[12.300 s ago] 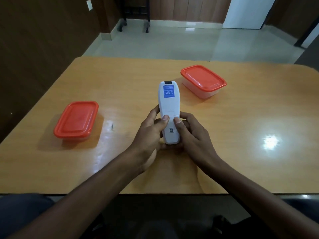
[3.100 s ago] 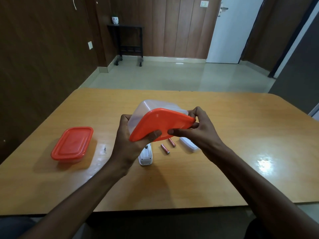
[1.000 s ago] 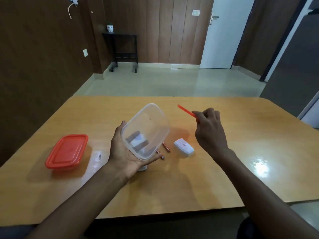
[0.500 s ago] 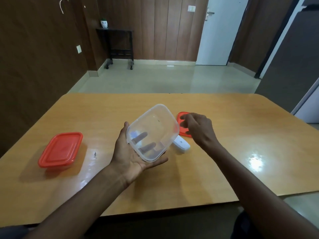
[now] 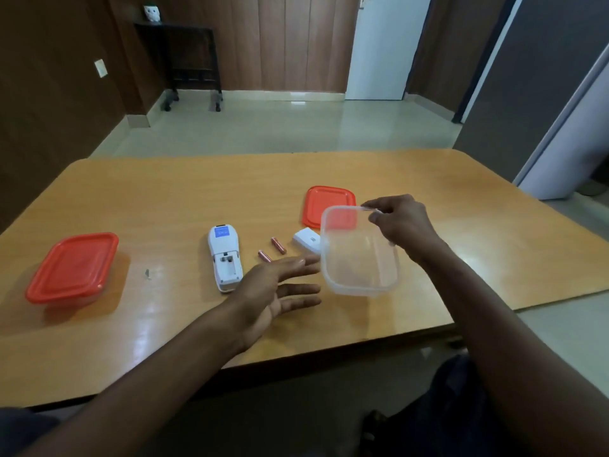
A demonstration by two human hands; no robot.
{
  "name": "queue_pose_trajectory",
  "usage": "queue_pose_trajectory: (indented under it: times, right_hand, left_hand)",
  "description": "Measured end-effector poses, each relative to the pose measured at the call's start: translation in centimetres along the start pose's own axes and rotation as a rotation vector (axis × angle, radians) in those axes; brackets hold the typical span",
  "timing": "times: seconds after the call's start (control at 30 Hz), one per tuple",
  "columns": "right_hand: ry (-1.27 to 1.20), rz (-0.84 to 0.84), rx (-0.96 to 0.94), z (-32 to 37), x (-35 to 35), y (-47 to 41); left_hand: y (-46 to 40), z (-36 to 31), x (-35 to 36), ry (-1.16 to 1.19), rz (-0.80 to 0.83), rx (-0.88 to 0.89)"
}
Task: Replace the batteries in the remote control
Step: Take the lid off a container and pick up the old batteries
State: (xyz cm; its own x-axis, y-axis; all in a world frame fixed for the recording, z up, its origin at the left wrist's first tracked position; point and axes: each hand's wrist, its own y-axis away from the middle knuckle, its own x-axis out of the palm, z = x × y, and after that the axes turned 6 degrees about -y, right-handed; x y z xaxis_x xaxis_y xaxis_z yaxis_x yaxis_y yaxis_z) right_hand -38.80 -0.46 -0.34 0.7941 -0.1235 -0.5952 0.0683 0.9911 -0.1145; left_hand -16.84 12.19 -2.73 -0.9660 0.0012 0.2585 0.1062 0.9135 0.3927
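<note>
A: Near the middle of the tabletop (image 5: 164,206) — remote control (image 5: 225,257) lying back-up, battery bay open and bare. Two batteries (image 5: 278,245) just to its right, loose, apart from each other. Battery cover (image 5: 307,239) beyond them, partly behind the clear container (image 5: 361,250).

B: Hands?

A: Right hand (image 5: 403,222) pinches the container's far rim, fingers curled on the edge, box tipped and lifted off the tabletop. It looks empty. Left hand (image 5: 276,288) hovers palm-up beside it, fingers (image 5: 303,287) straight and spread, holding nothing.

B: Orange lid (image 5: 326,202)?

A: Flat on the tabletop behind the container, toward the far edge. Second container (image 5: 72,267), lid on, sits near the left edge, untouched.

B: Step in hand, by your reading?

A: Likely the spent cells go into the open box. Judgement only. To do it well: set the box down level first, close to the batteries, clear of the cover. Pick the cells one at a time; they're round and will roll on this glossy surface. Keep the cover in sight for refitting. Fresh cells presumably wait in the closed box — cannot confirm.
</note>
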Motion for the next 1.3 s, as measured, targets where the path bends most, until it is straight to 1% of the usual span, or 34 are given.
queue_pose_trajectory:
  times: [0.1, 0.17, 0.27, 0.4, 0.53, 0.6, 0.67, 0.73, 0.8, 0.9, 0.97, 1.03, 1.17, 1.3]
  right_hand:
    - [0.104, 0.018, 0.050, -1.7, -0.2, -0.6]
    - [0.129, 0.008, 0.078, -2.0, 0.2, -0.8]
    - [0.170, 0.002, 0.092, -1.6, 0.8, -1.0]
    - [0.346, -0.020, 0.014, -1.0, 0.9, -0.6]
    - [0.546, -0.133, -0.129, -0.5, 1.1, 0.2]
    - [0.533, -0.174, -0.226, 0.0, 1.3, 0.7]
    - [0.436, -0.167, -0.324, 0.9, 1.8, 1.4]
    - [0.322, -0.107, -0.417, 1.8, 2.7, 2.3]
    - [0.261, -0.022, -0.508, 2.6, 4.1, 3.1]
    - [0.281, 0.115, -0.616, 3.2, 6.6, 3.8]
    - [0.354, 0.183, -0.695, 3.4, 8.4, 3.7]
    - [0.444, 0.231, -0.736, 3.6, 10.0, 3.3]
    - [0.560, 0.274, -0.707, 3.8, 12.1, 2.3]
    - [0.583, 0.255, -0.667, 4.1, 12.8, 2.0]
  left_hand:
    - [0.0, 0.9, 1.9, 0.059, 0.127, -0.080]
    - [-0.2, 1.3, 2.7, 0.093, 0.157, -0.103]
    - [-0.6, 1.5, 2.9, 0.162, 0.176, -0.085]
    - [-1.2, 1.8, 2.6, 0.170, 0.178, -0.057]
    - [-1.3, 1.9, 2.8, 0.095, 0.139, -0.039]
    - [-1.3, 1.6, 2.9, -0.001, 0.047, -0.015]
    - [-1.1, 1.2, 2.8, -0.137, -0.084, 0.030]
    - [-0.8, 0.6, 2.0, -0.280, -0.204, 0.085]
    - [-0.6, 0.3, 0.8, -0.459, -0.319, 0.147]
    - [-0.1, 0.2, -1.4, -0.811, -0.443, 0.237]
    - [0.3, 0.2, -2.2, -0.971, -0.460, 0.240]
    - [0.6, 0.5, -2.6, -1.041, -0.444, 0.219]
    - [0.8, 1.0, -2.7, -1.157, -0.425, 0.231]
    - [0.6, 1.1, -3.2, -1.175, -0.433, 0.257]
